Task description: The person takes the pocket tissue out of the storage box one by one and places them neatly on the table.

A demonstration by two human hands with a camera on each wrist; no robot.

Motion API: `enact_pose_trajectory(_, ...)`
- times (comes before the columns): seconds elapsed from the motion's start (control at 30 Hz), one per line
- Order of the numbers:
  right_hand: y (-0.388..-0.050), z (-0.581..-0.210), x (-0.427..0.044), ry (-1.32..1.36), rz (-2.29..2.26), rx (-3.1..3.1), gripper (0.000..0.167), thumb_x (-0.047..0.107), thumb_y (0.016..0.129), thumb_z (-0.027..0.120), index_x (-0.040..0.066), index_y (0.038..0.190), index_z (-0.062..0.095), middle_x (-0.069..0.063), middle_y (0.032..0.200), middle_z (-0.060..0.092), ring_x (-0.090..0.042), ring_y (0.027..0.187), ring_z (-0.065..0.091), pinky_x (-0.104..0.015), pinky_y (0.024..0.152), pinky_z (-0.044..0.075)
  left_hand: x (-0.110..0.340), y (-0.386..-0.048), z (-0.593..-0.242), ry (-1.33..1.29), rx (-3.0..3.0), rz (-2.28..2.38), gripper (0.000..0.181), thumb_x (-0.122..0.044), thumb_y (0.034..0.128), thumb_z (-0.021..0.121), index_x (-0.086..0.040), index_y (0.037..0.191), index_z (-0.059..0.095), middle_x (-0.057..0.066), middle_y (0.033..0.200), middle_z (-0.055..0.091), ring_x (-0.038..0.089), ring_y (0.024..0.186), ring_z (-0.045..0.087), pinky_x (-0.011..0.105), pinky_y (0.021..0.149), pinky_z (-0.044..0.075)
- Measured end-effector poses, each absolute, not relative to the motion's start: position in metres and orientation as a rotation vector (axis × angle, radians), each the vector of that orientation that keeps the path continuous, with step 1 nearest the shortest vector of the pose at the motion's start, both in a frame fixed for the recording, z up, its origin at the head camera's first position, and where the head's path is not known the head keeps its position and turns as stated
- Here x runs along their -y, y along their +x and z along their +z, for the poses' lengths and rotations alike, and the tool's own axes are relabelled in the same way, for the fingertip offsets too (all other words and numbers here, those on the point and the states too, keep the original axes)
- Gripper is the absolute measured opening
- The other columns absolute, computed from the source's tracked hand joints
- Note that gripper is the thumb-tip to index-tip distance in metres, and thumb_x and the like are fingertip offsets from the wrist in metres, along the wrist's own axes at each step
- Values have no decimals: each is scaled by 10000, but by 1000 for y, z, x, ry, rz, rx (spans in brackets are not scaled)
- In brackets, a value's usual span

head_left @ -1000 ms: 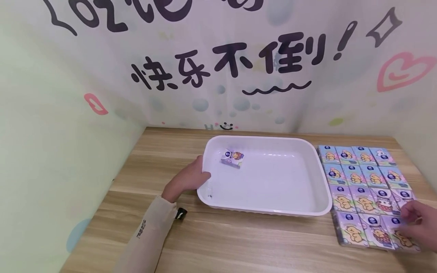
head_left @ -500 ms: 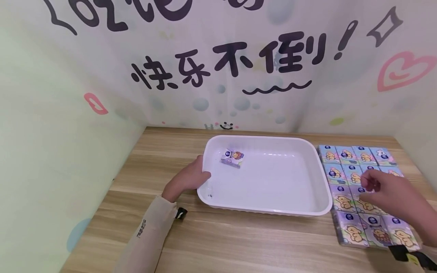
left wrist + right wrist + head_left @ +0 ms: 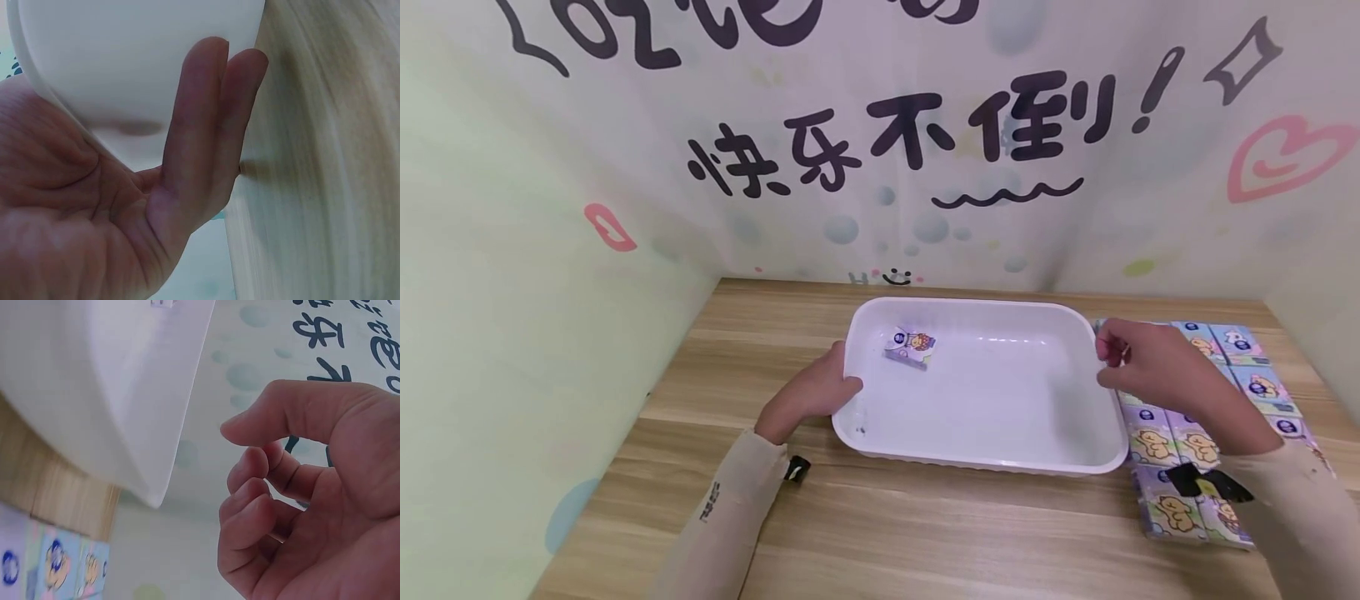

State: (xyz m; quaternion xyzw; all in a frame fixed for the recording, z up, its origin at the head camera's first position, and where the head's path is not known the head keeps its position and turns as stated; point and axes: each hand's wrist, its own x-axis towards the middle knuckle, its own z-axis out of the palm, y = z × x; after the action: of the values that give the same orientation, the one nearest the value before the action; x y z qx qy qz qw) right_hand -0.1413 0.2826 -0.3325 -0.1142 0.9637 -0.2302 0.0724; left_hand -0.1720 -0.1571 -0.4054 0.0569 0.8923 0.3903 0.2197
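Note:
A white plastic basin (image 3: 985, 400) sits on the table with one small cartoon-printed pack (image 3: 910, 347) lying at its far left. My left hand (image 3: 823, 383) grips the basin's left rim. The thumb lies over the rim; two fingers (image 3: 200, 112) extend along the outer wall in the left wrist view. My right hand (image 3: 1157, 367) hovers by the basin's right rim, over several similar packs (image 3: 1153, 446) and partly hiding them. Seen from the right wrist, its fingers (image 3: 247, 525) are loosely curled, thumb apart from them, with nothing held.
The packs lie in tight rows against the basin's right side on the wood-grain table (image 3: 925, 533). A printed curtain (image 3: 820, 233) with black lettering hangs behind the table's back edge. Pale walls close in the left and right sides.
My right hand has moved left and away from me, from the near right packs across the rows to the basin's right rim. The left hand, basin and pack inside have stayed still.

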Motion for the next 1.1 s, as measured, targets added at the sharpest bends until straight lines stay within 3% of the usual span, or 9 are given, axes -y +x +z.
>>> enact_pose_trajectory(0.57, -192, -315, -208, -436, -768, -2807, 177, 81, 903, 797, 60, 1012, 659, -90, 940, 649, -296, 874, 579, -399, 689, 495, 160, -174, -410, 197, -2457, 1129, 669, -79, 1070, 533, -17, 1667, 237, 201, 1185, 625, 231, 787, 764, 385, 697, 670)
enact_pose_trajectory(1.1, -230, -329, -147, -394, -872, -2676, 171, 168, 981, 802, 52, 1087, 735, -118, 1028, 709, -314, 946, 636, -382, 802, 595, 159, -174, -408, 198, -2467, 1126, 661, -73, 1063, 540, 2, 1652, 250, 204, 1171, 631, 231, 782, 765, 386, 681, 671)
